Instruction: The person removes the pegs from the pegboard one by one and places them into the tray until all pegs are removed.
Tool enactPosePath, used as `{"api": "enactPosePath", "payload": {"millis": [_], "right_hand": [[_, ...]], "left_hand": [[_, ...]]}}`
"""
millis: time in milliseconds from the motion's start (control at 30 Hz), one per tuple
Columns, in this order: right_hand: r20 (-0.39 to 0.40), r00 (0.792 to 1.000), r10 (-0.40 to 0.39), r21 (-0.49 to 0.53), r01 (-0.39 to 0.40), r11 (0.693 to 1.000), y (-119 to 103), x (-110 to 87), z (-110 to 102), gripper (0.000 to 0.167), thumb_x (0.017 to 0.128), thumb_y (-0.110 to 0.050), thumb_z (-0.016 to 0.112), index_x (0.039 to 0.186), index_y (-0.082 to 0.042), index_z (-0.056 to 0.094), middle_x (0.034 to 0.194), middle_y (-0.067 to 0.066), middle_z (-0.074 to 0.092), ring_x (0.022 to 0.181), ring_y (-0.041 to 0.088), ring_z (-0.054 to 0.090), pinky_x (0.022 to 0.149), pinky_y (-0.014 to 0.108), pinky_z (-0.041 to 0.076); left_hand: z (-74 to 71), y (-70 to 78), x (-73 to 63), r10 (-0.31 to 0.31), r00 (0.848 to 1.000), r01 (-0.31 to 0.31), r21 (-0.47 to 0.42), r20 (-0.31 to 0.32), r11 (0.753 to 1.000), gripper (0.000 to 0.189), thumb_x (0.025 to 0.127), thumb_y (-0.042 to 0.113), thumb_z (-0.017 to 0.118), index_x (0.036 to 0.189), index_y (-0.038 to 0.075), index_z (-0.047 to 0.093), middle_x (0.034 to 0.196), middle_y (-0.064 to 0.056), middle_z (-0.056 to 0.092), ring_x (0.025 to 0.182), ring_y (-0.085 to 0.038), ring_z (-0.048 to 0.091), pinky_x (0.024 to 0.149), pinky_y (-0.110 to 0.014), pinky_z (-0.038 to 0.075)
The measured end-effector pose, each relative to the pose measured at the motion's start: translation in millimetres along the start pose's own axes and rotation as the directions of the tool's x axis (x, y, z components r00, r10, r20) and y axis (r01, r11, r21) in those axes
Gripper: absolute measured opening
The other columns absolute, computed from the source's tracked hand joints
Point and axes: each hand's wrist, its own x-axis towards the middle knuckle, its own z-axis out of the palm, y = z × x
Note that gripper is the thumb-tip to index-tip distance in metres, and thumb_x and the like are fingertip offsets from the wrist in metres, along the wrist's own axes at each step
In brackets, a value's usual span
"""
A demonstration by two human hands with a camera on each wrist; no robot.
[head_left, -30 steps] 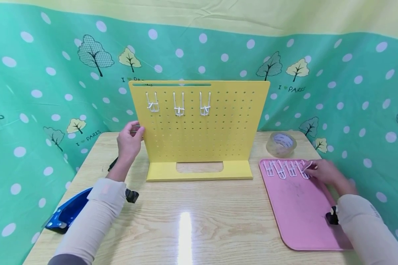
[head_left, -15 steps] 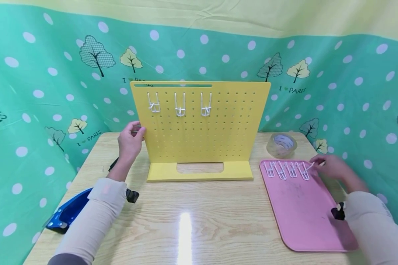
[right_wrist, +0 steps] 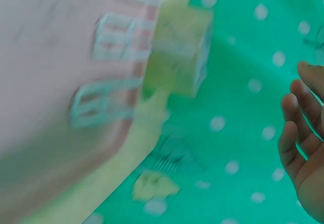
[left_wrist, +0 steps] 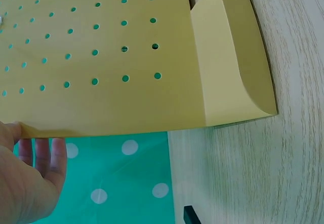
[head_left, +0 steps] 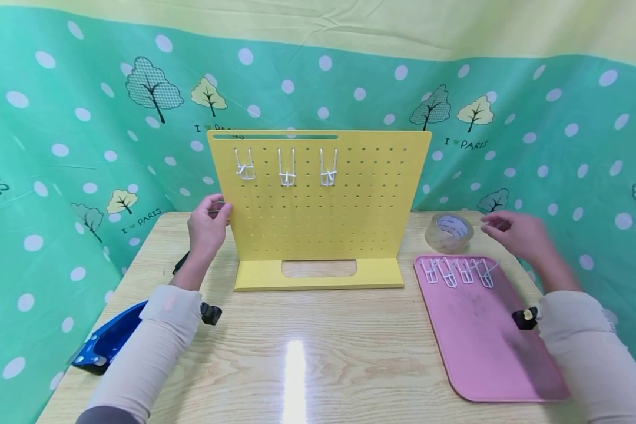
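Note:
My left hand [head_left: 206, 227] grips the left edge of a yellow pegboard [head_left: 318, 229]; in the left wrist view the thumb of the hand [left_wrist: 30, 183] lies on the front face and the fingers reach behind. Three white wire hooks [head_left: 287, 175] hang in the board's upper rows. Several more white hooks lie in a row at the far end of a pink tray [head_left: 487, 335] on the right. Over that end of the tray, beside the tape roll, my right hand [head_left: 524, 238] is raised. The right wrist view shows this hand [right_wrist: 309, 148] with loosely bent fingers and nothing held.
A roll of clear tape [head_left: 439, 240] stands behind the tray. At the left, a blue open container [head_left: 103, 347] is partly covered by my left sleeve. A small black object [head_left: 180, 263] lies by the left forearm. A green dotted curtain [head_left: 360, 88] surrounds the wooden table [head_left: 371, 353].
My right hand lets go of the rightmost hook on the tray, having shifted right, and is now lifted up and away from it. The left hand stays on the board's edge.

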Motion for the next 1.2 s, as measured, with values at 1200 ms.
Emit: {"api": "enactPosePath", "payload": {"millis": [1200], "right_hand": [[-0.398, 0.801, -0.447, 0.099, 0.522, 0.847, -263, 91.8, 46, 0.018, 0.090, -0.012, 0.076, 0.108, -0.007, 0.076, 0.094, 0.010, 0.075, 0.081, 0.022, 0.070, 0.072, 0.034, 0.064]], "left_hand": [[1.1, 0.5, 1.2, -0.018, 1.000, 0.017, -0.017, -0.012, 1.000, 0.032, 0.103, 0.021, 0.062, 0.132, 0.007, 0.063, 0.122, -0.018, 0.070, 0.096, -0.012, 0.066, 0.080, -0.019, 0.065]]}}
